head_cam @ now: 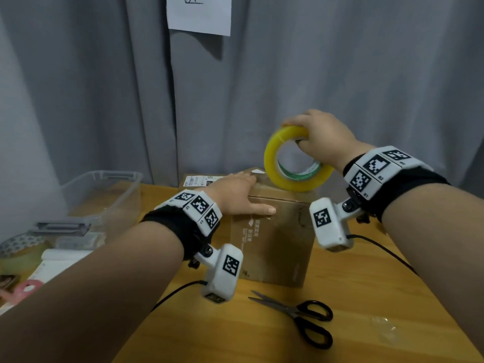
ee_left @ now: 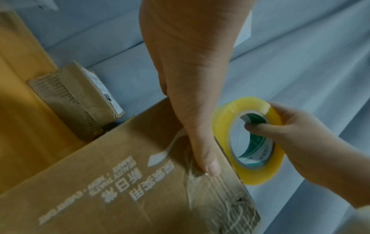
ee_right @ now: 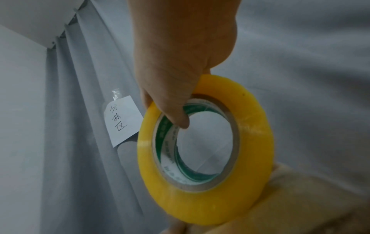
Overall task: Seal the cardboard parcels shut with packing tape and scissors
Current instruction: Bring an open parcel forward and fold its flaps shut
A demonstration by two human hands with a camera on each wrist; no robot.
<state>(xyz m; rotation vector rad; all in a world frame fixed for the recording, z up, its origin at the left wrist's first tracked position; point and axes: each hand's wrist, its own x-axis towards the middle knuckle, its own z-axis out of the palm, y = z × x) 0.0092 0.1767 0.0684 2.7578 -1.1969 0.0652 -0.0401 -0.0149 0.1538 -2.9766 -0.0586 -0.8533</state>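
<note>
A brown cardboard parcel [head_cam: 272, 247] with white print stands mid-table. My left hand [head_cam: 235, 195] lies flat on its top, thumb [ee_left: 206, 159] pressing a strip of clear tape [ee_left: 196, 186] down over the front edge. My right hand [head_cam: 319, 137] grips a yellow roll of packing tape [head_cam: 293, 163], thumb inside the core and fingers over the rim. The roll [ee_left: 252, 142] is upright, its lower rim touching the parcel's top at the far right. In the right wrist view the roll [ee_right: 206, 152] fills the middle. Black-handled scissors [head_cam: 301, 314] lie slightly parted on the table in front of the parcel.
A second, smaller parcel [ee_left: 80, 98] with a shipping label sits behind the first. A clear plastic bin [head_cam: 104, 195] and other tape rolls [head_cam: 21, 247] are at the left. A grey curtain [head_cam: 340, 74] hangs behind the wooden table [head_cam: 366, 310]. Black cables trail from both wrists.
</note>
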